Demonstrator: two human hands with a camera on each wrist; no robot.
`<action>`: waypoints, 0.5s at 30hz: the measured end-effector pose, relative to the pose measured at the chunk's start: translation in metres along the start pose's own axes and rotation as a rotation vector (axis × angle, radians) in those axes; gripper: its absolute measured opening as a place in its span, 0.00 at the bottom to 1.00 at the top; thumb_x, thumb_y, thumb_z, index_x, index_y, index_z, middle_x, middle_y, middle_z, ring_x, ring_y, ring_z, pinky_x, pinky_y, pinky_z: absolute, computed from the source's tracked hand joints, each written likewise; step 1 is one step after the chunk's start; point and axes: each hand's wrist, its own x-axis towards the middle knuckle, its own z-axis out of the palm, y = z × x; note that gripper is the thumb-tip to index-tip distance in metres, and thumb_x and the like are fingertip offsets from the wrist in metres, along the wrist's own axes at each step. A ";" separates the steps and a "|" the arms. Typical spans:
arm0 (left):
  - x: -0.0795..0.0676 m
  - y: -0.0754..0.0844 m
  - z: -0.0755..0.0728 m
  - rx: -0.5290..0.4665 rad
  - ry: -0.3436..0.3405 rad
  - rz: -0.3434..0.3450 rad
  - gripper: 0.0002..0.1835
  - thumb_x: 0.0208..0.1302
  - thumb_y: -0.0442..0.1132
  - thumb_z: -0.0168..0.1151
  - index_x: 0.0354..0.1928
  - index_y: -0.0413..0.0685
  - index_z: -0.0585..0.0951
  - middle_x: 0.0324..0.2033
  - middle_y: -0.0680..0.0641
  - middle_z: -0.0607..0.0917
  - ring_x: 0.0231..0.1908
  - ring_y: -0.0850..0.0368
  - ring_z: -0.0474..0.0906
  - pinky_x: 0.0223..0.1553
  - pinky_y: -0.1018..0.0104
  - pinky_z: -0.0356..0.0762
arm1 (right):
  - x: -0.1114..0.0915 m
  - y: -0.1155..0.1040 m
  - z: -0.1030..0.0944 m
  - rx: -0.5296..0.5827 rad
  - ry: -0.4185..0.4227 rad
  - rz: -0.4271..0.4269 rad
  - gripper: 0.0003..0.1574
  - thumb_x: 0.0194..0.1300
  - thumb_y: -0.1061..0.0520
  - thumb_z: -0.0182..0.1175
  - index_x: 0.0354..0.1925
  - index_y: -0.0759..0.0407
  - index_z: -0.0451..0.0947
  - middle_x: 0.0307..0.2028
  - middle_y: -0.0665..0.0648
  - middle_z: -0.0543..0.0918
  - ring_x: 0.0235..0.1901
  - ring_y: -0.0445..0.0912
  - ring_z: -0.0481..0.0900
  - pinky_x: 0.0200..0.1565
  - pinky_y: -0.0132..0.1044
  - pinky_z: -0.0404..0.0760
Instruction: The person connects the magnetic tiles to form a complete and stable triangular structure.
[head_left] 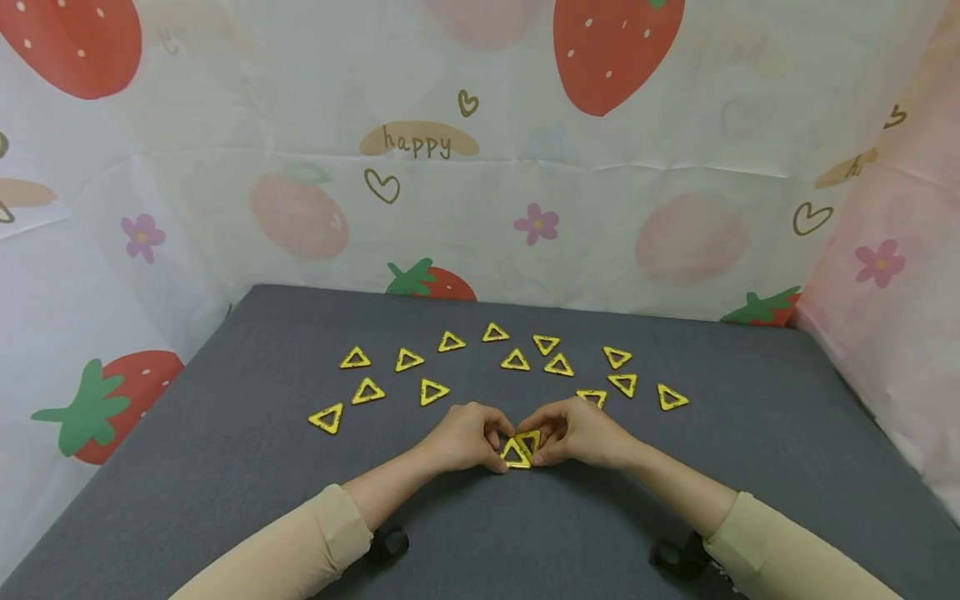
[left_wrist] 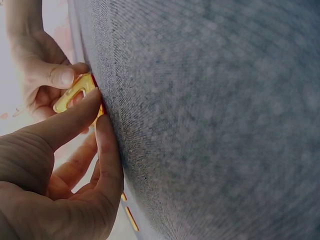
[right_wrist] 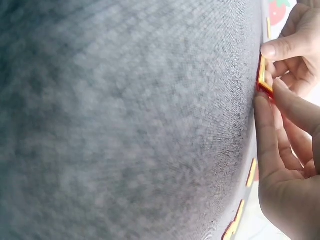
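Note:
Two hollow yellow triangle tiles with red undersides meet edge to edge near the middle of the grey table. My left hand [head_left: 470, 436] pinches the left triangle tile [head_left: 516, 465] between thumb and fingers, its point facing away from me. With thumb and fingers, my right hand [head_left: 587, 432] pinches the right triangle tile [head_left: 532, 434]. In the right wrist view, the right tile [right_wrist: 267, 89] is tilted against the left tile [right_wrist: 261, 70]. Fingers partly hide both tiles in the wrist views.
Several loose yellow triangle tiles lie across the grey table [head_left: 247, 467] beyond the hands, such as a left one [head_left: 327, 426] and a right one [head_left: 672, 405]. One triangle tile [head_left: 592, 392] is partly covered by the right hand. A printed cloth [head_left: 465, 233] hangs behind the table.

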 end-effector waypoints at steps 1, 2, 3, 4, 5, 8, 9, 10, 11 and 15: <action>0.000 0.000 0.000 0.000 0.000 -0.001 0.21 0.42 0.31 0.80 0.44 0.42 0.86 0.26 0.48 0.84 0.24 0.61 0.74 0.27 0.70 0.72 | 0.000 0.000 0.000 0.004 -0.002 0.000 0.25 0.56 0.61 0.72 0.54 0.60 0.82 0.34 0.62 0.88 0.30 0.43 0.85 0.33 0.33 0.83; 0.000 0.000 0.000 0.000 -0.001 -0.001 0.22 0.42 0.31 0.80 0.44 0.42 0.86 0.26 0.48 0.84 0.24 0.61 0.74 0.27 0.70 0.72 | 0.000 0.000 0.001 0.009 -0.004 -0.001 0.25 0.57 0.61 0.71 0.54 0.60 0.82 0.34 0.62 0.88 0.30 0.43 0.85 0.33 0.33 0.83; 0.000 0.000 0.000 0.000 -0.001 -0.003 0.22 0.42 0.31 0.80 0.44 0.42 0.86 0.26 0.48 0.85 0.24 0.61 0.74 0.27 0.70 0.72 | 0.000 0.000 0.001 0.015 -0.005 -0.002 0.25 0.57 0.61 0.71 0.54 0.61 0.82 0.34 0.62 0.87 0.30 0.43 0.85 0.33 0.33 0.83; 0.000 0.000 0.000 0.000 -0.001 -0.004 0.22 0.42 0.31 0.80 0.44 0.42 0.86 0.26 0.48 0.85 0.24 0.61 0.74 0.27 0.71 0.72 | 0.000 0.000 0.001 0.021 -0.007 -0.004 0.25 0.57 0.61 0.71 0.54 0.61 0.82 0.33 0.63 0.87 0.29 0.43 0.84 0.32 0.33 0.83; 0.000 0.000 0.000 0.001 -0.001 -0.005 0.22 0.42 0.31 0.80 0.44 0.42 0.86 0.26 0.48 0.85 0.24 0.61 0.74 0.27 0.71 0.72 | 0.000 0.000 0.002 0.024 -0.008 -0.006 0.25 0.57 0.61 0.71 0.54 0.60 0.82 0.33 0.63 0.87 0.29 0.43 0.84 0.32 0.33 0.83; 0.000 0.000 0.000 0.003 0.000 -0.003 0.22 0.42 0.32 0.80 0.44 0.43 0.87 0.26 0.48 0.85 0.24 0.62 0.74 0.27 0.71 0.73 | 0.000 0.000 0.002 0.033 -0.013 -0.016 0.25 0.57 0.61 0.71 0.54 0.60 0.81 0.33 0.62 0.86 0.29 0.42 0.84 0.32 0.33 0.83; 0.001 0.000 0.000 0.004 0.000 -0.001 0.22 0.42 0.32 0.80 0.44 0.42 0.87 0.26 0.48 0.85 0.23 0.62 0.74 0.27 0.71 0.73 | 0.000 0.000 0.003 0.035 -0.013 -0.018 0.25 0.57 0.60 0.71 0.54 0.59 0.81 0.33 0.61 0.85 0.29 0.41 0.83 0.32 0.33 0.83; 0.000 0.000 0.000 0.004 0.000 -0.001 0.22 0.42 0.32 0.80 0.44 0.43 0.87 0.27 0.48 0.85 0.24 0.62 0.74 0.27 0.71 0.73 | 0.000 0.000 0.003 0.036 -0.013 -0.018 0.25 0.57 0.61 0.71 0.54 0.59 0.81 0.33 0.61 0.85 0.29 0.41 0.83 0.32 0.33 0.83; 0.000 0.001 0.000 0.001 0.000 -0.002 0.22 0.42 0.32 0.80 0.44 0.43 0.87 0.27 0.48 0.85 0.24 0.62 0.74 0.27 0.72 0.73 | 0.000 0.000 0.003 0.037 -0.014 -0.017 0.24 0.58 0.61 0.71 0.54 0.58 0.81 0.33 0.60 0.85 0.29 0.41 0.83 0.32 0.33 0.83; 0.000 0.001 -0.001 -0.012 -0.005 -0.016 0.22 0.42 0.31 0.80 0.44 0.43 0.87 0.27 0.48 0.85 0.24 0.62 0.74 0.27 0.71 0.72 | 0.001 -0.001 0.003 0.040 -0.022 -0.011 0.23 0.58 0.61 0.71 0.53 0.57 0.81 0.34 0.58 0.83 0.30 0.41 0.83 0.34 0.33 0.83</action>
